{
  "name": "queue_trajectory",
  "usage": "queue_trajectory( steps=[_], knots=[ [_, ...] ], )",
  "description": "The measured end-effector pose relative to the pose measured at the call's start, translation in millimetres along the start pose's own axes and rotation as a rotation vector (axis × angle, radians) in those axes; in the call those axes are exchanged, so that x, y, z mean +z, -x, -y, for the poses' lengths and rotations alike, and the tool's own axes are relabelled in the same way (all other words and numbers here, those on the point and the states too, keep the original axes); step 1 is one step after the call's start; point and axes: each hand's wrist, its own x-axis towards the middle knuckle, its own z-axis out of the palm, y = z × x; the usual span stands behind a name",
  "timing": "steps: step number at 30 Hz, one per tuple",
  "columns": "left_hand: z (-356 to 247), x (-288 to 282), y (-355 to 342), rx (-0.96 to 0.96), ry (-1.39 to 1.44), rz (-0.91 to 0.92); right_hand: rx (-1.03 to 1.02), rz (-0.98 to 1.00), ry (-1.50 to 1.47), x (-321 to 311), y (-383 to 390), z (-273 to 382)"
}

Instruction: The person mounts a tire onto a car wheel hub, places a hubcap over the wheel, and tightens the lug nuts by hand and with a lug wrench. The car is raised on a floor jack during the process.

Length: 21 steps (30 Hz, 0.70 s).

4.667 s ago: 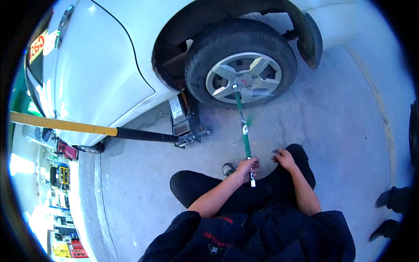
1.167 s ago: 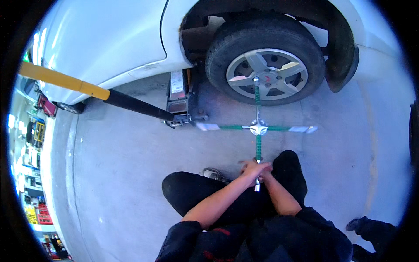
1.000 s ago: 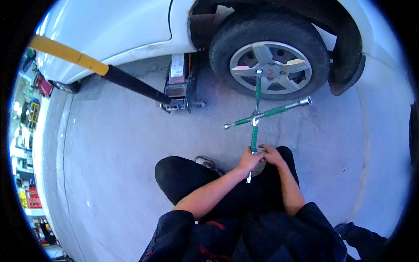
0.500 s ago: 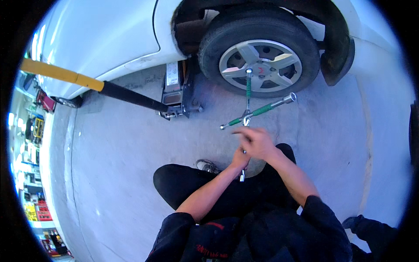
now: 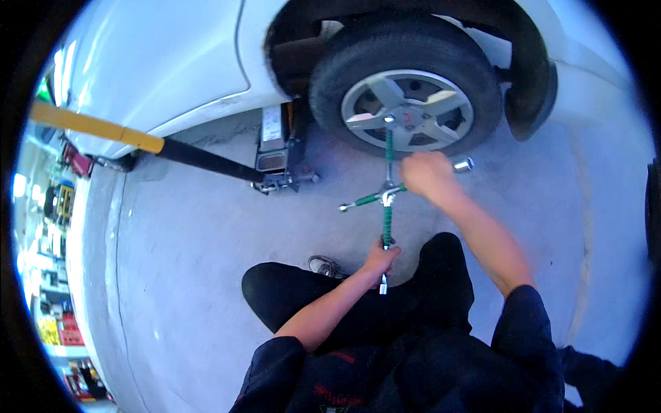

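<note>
A chrome four-way lug wrench (image 5: 387, 224) with green-wrapped arms reaches from my lap toward the car wheel (image 5: 444, 104). Its far end overlaps the silver five-spoke rim; I cannot tell whether it sits on a lug nut. My left hand (image 5: 380, 259) is closed around the near arm, just below the green wrap, with a bare metal tip showing beneath it. On the right cross arm my right hand (image 5: 428, 173) is closed, between the wrench's centre and the socket at that arm's end. The opposite cross arm points left, untouched.
A floor jack (image 5: 274, 162) stands under the car's sill, left of the wheel. Its yellow and black handle (image 5: 141, 138) slants out to the left. The white car body (image 5: 172, 55) spans the top. A person's dark-clothed leg (image 5: 589, 372) shows at lower right.
My right hand has moved from just above my left hand, forward and right, onto the right cross arm. The cross arms have tilted slightly. My left hand stays on the near arm.
</note>
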Motion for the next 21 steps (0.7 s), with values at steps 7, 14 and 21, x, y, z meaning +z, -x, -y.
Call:
queue_trajectory(
  steps=[7,14,21],
  knots=[
    [2,-8,-1,-0.097,0.017,0.004,-0.822,-0.405,-0.505,-144,26,140],
    [22,-3,-16,0.109,-0.076,-0.027,0.138,0.232,-0.059,-10,22,-24],
    [0,-13,-3,0.011,-0.021,-0.005,-0.07,0.219,-0.156,-8,-1,19]
  ],
)
